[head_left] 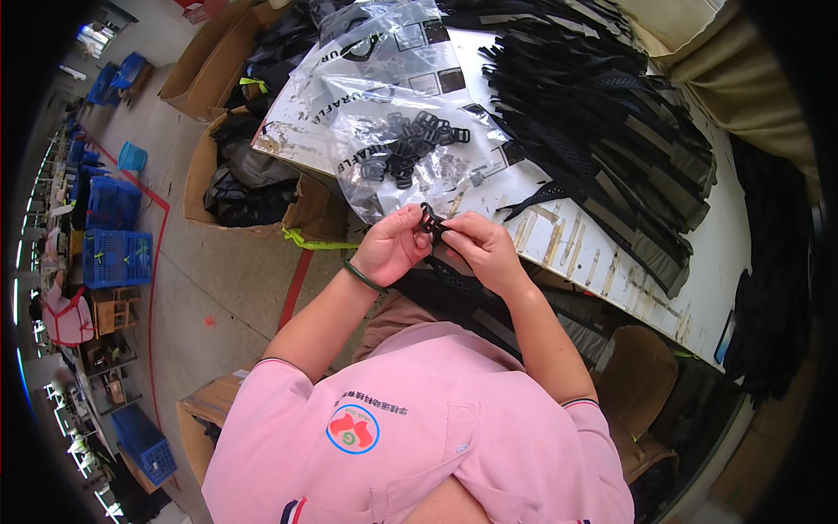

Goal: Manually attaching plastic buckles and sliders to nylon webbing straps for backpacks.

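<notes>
My left hand [390, 247], with a dark bangle at the wrist, pinches a small black plastic buckle [427, 215] just off the table's near edge. Close beside it, my right hand [484, 251] has thumb and forefinger closed on a black strap end at the buckle. Fingers partly cover where strap and buckle meet. Dark mesh strap material [447, 278] hangs below my hands toward my lap. Just beyond them, a clear printed plastic bag [349, 105] lies on the white table [292, 131], with a pile of black buckles [417, 144] on or in it.
Long black and grey straps [602, 148] lie in a thick bundle across the table's right side. Cardboard boxes [196, 179] with dark goods stand at the left. Blue crates [116, 258] and a person in pink [68, 314] are farther left. Dark fabric [772, 288] hangs at the right.
</notes>
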Available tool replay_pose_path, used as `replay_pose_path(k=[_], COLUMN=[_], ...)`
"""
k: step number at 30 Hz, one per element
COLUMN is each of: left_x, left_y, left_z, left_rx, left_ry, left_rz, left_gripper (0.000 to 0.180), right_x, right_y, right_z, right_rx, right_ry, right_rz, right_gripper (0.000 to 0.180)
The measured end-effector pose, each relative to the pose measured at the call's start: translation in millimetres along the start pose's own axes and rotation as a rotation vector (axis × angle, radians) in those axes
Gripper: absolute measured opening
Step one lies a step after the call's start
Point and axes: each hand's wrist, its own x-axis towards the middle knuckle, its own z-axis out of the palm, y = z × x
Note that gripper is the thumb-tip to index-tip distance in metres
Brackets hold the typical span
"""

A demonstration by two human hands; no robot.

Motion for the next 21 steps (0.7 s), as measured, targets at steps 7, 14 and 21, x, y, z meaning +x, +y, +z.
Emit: replay_pose_path(k=[7,14,21], left_x=[5,11,12], left_y=[-6,-9,-16], left_z=[7,7,12], left_rx=[-0.044,-0.102,-0.122], left_ry=[0.039,-0.269,-0.095], left_rz=[-0.097,-0.182,-0.251], left_gripper=[0.016,0.025,0.025], right_x=[-1,0,-2], right_y=[-10,-14,-14], right_z=[-4,-15,-21], right_rx=[-0.081,0.214,0.041], right_ry=[0.043,-0.098,-0.18], right_rz=[-0.007,0.062,0.022], right_gripper=[0.016,0.014,0.01])
